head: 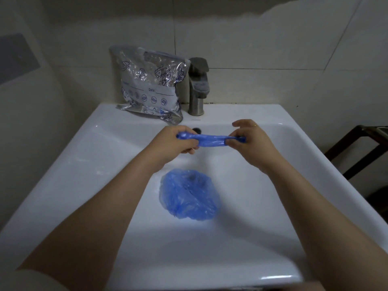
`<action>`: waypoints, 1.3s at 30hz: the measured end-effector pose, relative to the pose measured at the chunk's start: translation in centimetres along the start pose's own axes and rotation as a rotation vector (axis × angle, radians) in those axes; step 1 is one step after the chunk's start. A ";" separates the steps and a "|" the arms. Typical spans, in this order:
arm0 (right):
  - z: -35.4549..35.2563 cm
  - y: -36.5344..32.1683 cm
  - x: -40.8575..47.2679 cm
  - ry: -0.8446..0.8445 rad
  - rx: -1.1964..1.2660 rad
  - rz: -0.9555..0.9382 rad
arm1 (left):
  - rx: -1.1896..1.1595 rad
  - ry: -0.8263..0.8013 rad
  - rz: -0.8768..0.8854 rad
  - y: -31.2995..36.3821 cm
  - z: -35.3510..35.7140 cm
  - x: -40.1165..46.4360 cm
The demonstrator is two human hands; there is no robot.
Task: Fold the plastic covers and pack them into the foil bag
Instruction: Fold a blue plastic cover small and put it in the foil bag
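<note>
left hand (176, 141) + right hand (249, 139): each pinches one end of cover (210, 140) (rolled thin) above sink (273, 164) | second cover (189, 194): in basin, 6 o'clock | bag (149, 85): rim, 11 o'clock, beside tap (197, 87)

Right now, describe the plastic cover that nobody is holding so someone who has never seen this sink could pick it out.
Start at the white ceramic sink under the grey metal faucet. Down in its basin, near the drain, lies a crumpled, rounded blue plastic cover. Unlike the other blue plastic cover, rolled thin and stretched between the left hand and right hand, this one lies loose, puffed up and untouched.
</note>
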State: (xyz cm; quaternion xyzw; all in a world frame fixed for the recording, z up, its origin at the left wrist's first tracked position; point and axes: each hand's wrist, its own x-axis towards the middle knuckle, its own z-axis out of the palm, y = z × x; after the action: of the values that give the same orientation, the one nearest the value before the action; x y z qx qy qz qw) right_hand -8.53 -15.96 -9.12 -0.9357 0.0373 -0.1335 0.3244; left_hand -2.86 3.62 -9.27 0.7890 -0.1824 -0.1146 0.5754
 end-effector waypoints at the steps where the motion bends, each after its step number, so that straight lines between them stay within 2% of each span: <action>1: 0.0 -0.1 0.0 0.005 0.002 -0.010 | -0.047 0.024 -0.016 0.2 -0.2 0.0; 6: 0.5 -0.9 -0.5 -0.092 0.144 -0.012 | -0.406 0.234 -0.213 0.6 0.2 0.2; 9: 1.5 -1.1 -0.8 -0.143 0.213 0.002 | -0.746 0.210 -0.385 0.7 1.5 -0.1; 10: 1.7 -1.1 -0.8 -0.157 0.228 0.013 | -0.793 0.188 -0.402 0.7 1.7 -0.2; 14: 1.5 -1.2 -0.9 -0.178 0.350 0.005 | -0.696 0.256 -0.323 0.8 1.5 0.0; 18: 1.5 -1.6 -1.2 -0.288 0.432 -0.067 | -0.535 0.362 -0.218 0.7 1.2 0.2; 23: 1.6 -1.7 -1.2 -0.284 0.420 -0.023 | -0.356 0.392 -0.129 1.1 0.8 0.2; 27: 1.6 -2.0 -1.3 -0.293 0.405 -0.006 | -0.356 0.336 -0.048 0.7 1.1 0.1; 29: 1.6 -2.1 -1.4 -0.283 0.405 0.005 | -0.379 0.295 -0.050 0.7 1.3 0.0; 34: 1.5 -2.2 -1.5 -0.273 0.390 0.010 | -0.421 0.294 -0.184 0.9 1.3 0.1; 39: 1.4 -2.3 -1.7 -0.331 0.325 -0.075 | -0.389 0.308 -0.134 0.4 1.9 0.1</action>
State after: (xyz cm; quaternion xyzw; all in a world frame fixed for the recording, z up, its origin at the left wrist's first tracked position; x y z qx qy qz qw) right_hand -9.79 -13.02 -9.16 -0.8810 -0.0731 0.0057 0.4675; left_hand -3.53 1.83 -9.48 0.6818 -0.0144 -0.0638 0.7286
